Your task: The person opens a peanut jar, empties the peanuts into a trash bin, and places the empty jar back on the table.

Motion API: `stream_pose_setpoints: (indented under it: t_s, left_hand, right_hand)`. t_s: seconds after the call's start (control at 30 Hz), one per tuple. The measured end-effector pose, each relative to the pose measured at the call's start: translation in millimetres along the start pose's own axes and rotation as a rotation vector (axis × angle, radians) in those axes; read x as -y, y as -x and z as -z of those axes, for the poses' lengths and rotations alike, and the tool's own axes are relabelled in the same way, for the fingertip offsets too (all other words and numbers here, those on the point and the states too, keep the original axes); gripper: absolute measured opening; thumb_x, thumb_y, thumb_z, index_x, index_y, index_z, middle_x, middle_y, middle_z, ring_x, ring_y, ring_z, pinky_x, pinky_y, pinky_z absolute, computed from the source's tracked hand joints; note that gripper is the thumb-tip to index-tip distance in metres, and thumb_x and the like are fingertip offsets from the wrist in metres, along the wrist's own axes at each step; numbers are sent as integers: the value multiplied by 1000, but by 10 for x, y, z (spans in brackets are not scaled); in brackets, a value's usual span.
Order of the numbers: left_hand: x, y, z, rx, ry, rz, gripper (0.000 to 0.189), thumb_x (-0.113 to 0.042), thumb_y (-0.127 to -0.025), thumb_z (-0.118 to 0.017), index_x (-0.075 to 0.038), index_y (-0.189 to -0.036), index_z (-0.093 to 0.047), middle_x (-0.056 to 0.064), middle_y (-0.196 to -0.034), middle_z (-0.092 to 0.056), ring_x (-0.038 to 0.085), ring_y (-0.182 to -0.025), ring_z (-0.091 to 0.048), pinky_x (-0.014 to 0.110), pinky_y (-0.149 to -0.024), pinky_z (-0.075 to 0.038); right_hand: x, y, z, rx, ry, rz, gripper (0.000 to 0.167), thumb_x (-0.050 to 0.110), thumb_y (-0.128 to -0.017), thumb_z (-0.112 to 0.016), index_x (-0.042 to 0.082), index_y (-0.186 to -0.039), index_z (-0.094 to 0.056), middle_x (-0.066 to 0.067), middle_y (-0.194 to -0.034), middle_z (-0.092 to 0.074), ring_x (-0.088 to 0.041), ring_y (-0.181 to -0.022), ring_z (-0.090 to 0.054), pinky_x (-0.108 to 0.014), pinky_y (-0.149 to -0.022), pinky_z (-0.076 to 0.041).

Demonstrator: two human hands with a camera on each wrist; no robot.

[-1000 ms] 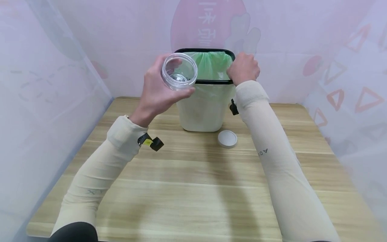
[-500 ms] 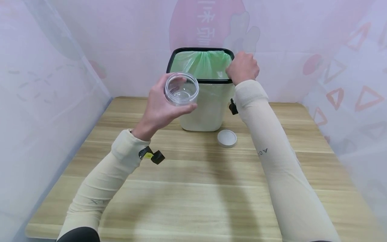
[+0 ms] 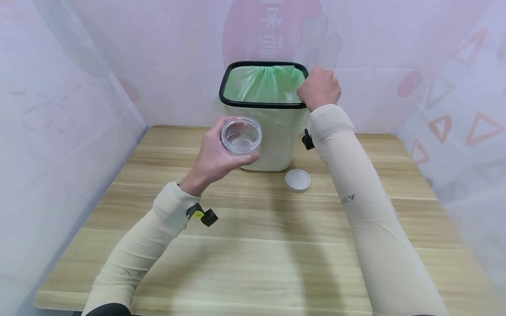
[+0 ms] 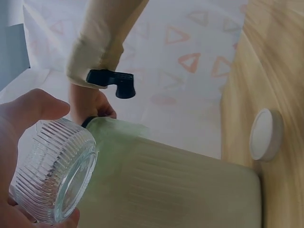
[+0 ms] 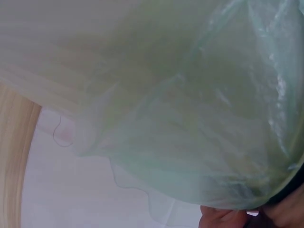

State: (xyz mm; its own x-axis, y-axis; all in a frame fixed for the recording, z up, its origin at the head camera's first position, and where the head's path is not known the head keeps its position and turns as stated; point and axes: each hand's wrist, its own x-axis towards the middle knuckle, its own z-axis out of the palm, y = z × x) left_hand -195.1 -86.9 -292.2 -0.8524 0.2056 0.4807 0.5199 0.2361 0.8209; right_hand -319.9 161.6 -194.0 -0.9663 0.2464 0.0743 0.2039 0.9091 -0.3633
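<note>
My left hand holds a clear ribbed jar, thumb and fingers wrapped around its side. The jar's mouth faces up toward the head camera, and nothing shows inside it. In the left wrist view, the jar is seen from its ribbed side and base. My right hand grips the black rim of a cream trash can at its right side. A green plastic bag lines the can. Bag film fills most of the right wrist view, where only some fingers show.
A round white lid lies on the wooden table, in front of the can and slightly to its right. Printed fabric walls enclose the table at the back and sides.
My left hand has come down and toward me with the jar, from beside the can's rim to in front of the can's body. The right hand stays at the rim.
</note>
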Motion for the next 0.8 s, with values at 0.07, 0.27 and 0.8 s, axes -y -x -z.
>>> stream_pose_setpoints:
  t_s: [0.07, 0.27, 0.8]
  left_hand:
    - [47, 31, -22, 9, 6, 15, 78, -9, -68, -98, -6, -137, -59, 10, -129, -69, 23, -118, -67, 43, -104, -57]
    - [180, 108, -86, 14, 2, 54, 81, -10, -68, -99, -5, -138, -59, 12, -130, -70, 26, -119, -66, 49, -105, -55]
    - [483, 192, -212, 53, 12, 96, 78, -13, -68, -99, -5, -135, -59, 14, -132, -69, 30, -120, -66, 48, -105, -53]
  right_hand:
    - [-3, 7, 7, 3, 0, -2, 26, 27, -100, -55, 8, -114, -65, -16, -120, -67, -29, -92, -63, -40, -66, -57]
    - [-10, 24, 16, 10, 4, -2, 29, 28, -100, -55, 8, -118, -66, -17, -122, -67, -30, -97, -65, -43, -72, -59]
    - [-17, 29, 31, 5, -7, -7, 32, 28, -99, -56, 7, -121, -66, -18, -125, -67, -31, -100, -66, -44, -75, -60]
